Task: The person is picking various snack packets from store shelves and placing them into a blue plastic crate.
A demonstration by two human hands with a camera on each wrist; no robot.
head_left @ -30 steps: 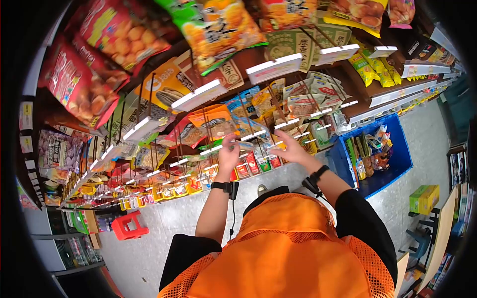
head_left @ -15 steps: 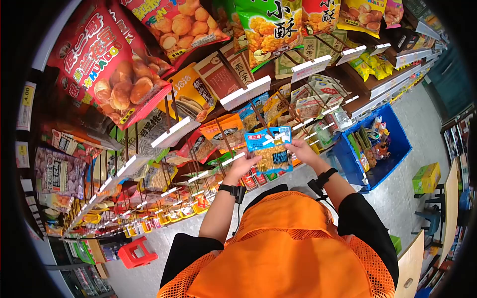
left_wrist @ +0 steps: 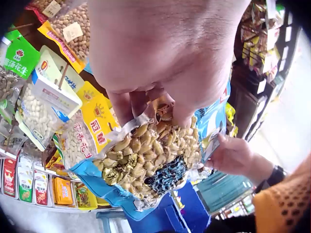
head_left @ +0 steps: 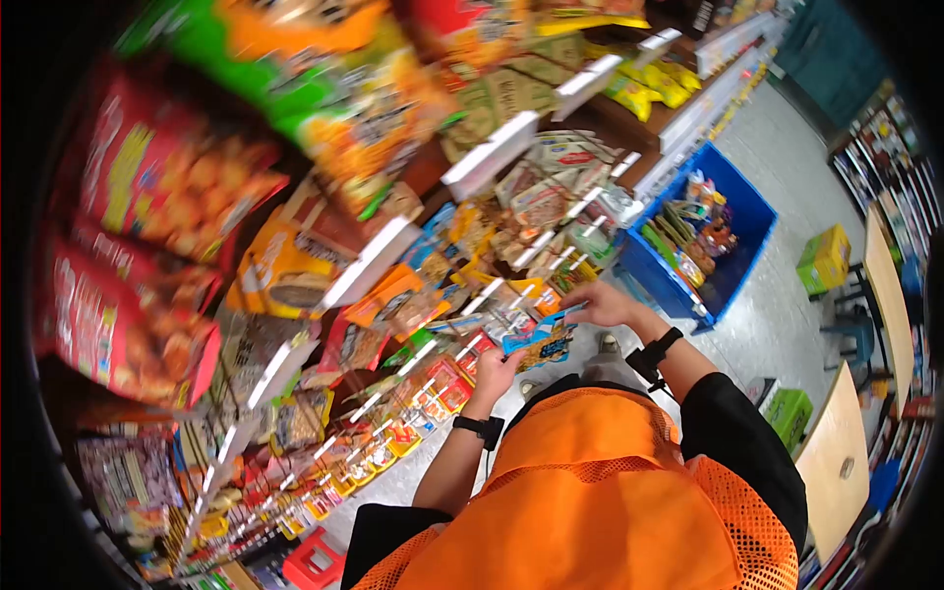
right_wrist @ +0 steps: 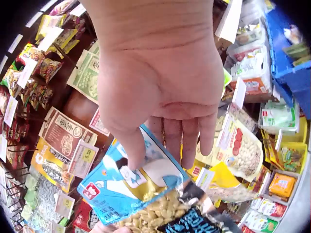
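A blue snack packet [head_left: 541,339] with a clear window of pale nuts is held between both hands in front of the peg rack. My left hand [head_left: 501,366] pinches its lower edge; in the left wrist view the fingers [left_wrist: 146,104] curl over the packet [left_wrist: 146,162]. My right hand [head_left: 595,307] grips the top corner. In the right wrist view its thumb [right_wrist: 133,155] presses on the packet's blue face [right_wrist: 131,187], with the other fingers behind it. The right hand [left_wrist: 233,155] also shows in the left wrist view.
Rows of peg hooks [head_left: 492,152] carry hanging snack bags to the left and above. A blue crate [head_left: 752,211] of goods stands on the floor at right, a green box [head_left: 824,258] beyond it. A red stool [head_left: 313,562] sits low left, a wooden tabletop [head_left: 836,462] at right.
The hands took the blue packet from the hooks and have drawn it down and away from the rack. It now lies tilted. The head view has swung left.
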